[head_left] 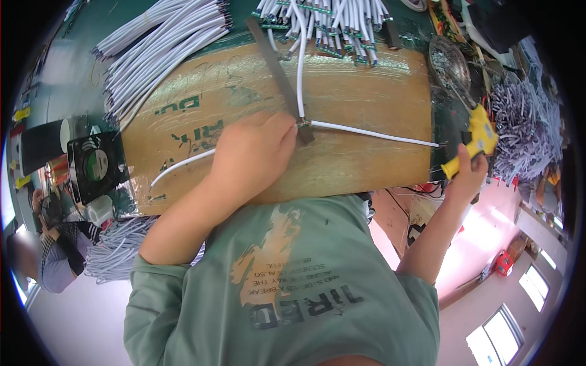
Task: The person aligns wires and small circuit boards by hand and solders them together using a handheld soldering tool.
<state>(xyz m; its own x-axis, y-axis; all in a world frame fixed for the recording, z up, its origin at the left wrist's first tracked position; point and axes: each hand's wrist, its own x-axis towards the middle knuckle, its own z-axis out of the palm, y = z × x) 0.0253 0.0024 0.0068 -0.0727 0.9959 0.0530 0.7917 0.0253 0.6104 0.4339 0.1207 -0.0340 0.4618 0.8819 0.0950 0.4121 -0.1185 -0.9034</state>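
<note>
My left hand [256, 146] lies closed over the middle of a brown board [366, 165]. Its fingertips pinch a white cable [183, 163] that comes in from the left, at a small green circuit board [303, 123]. A second white cable [378, 134] runs right from that spot, and a third white cable [300, 73] runs away from me. The circuit board sits by the near end of a flat metal bar [274, 67]. Off to the right, my right hand [469, 175] grips a yellow soldering gun [479, 134], its thin tip reaching toward a round metal dish [448, 64].
White cable bundles lie at the far left [165, 49]; cables with small circuit boards [336, 27] are piled at the far middle. More cable ends [525, 122] crowd the right. A black fan [94, 165] stands left, where another person [58, 256] sits.
</note>
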